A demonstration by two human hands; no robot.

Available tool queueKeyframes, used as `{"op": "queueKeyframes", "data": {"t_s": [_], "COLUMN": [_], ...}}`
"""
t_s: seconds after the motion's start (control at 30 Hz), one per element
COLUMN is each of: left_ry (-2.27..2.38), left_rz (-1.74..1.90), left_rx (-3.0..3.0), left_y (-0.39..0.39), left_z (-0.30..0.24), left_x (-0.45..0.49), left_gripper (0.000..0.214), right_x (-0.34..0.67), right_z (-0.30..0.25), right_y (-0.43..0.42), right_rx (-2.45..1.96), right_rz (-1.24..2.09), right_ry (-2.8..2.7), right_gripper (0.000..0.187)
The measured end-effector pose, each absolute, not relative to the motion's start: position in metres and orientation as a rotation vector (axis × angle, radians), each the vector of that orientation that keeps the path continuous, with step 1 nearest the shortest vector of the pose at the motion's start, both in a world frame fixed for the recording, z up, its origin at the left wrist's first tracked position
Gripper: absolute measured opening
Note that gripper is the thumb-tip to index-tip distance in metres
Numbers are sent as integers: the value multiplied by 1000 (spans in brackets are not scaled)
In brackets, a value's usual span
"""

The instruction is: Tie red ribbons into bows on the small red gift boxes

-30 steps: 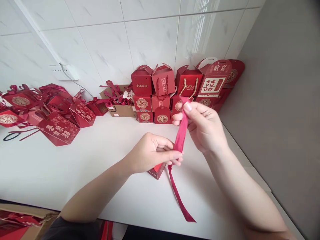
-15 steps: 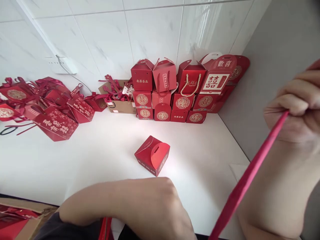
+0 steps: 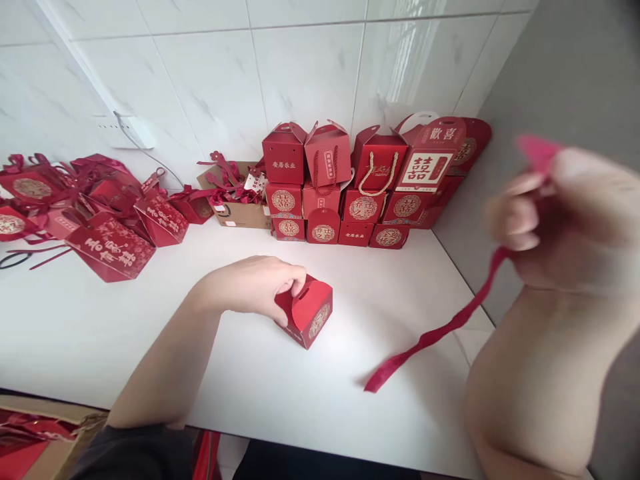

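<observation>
Head view: the left hand point(image 3: 255, 283) has its fingers grasping the red box point(image 3: 314, 303), probably light, crushable card best held by its edges; seemingly soft ribbon point(image 3: 431, 338) trails below the right hand's point(image 3: 575, 220) clenched fingers.

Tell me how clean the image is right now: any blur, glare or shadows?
Head view: right hand blurred, ribbon softer near it than at its free end; head view: left hand and box fairly crisp; head view: streaky glare on the wall, soft shadow on the table right of the box.
</observation>
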State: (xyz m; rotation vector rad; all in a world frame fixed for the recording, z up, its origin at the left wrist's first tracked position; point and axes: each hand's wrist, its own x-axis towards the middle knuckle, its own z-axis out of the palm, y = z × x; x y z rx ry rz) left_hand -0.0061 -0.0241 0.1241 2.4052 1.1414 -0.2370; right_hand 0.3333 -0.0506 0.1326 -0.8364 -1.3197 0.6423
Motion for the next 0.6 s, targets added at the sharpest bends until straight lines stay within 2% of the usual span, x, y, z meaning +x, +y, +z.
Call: {"op": "queueKeyframes", "data": {"t_s": [0.13, 0.27, 0.4, 0.6], "left_ry": [1195, 1301, 1360, 1336], "left_rz": [-205, -182, -152, -272], "left_rx": [2274, 2141, 2131, 2183], "left_y": [-11, -2, 3, 7], "left_z": [107, 95, 98, 103], "left_x": [-3, -3, -10, -20], "left_gripper": [37, 51, 56, 52], "right_x": [275, 249, 235, 215], "right_z": [124, 103, 86, 69], "right_y": [-38, -18, -8, -6], "right_rx": [-891, -1020, -1117, -1143], "right_rz": [1197, 1213, 1293, 1461], "right_ry": [-1913, -2312, -2282, -2167], "right_gripper": [28, 30, 30, 33]}}
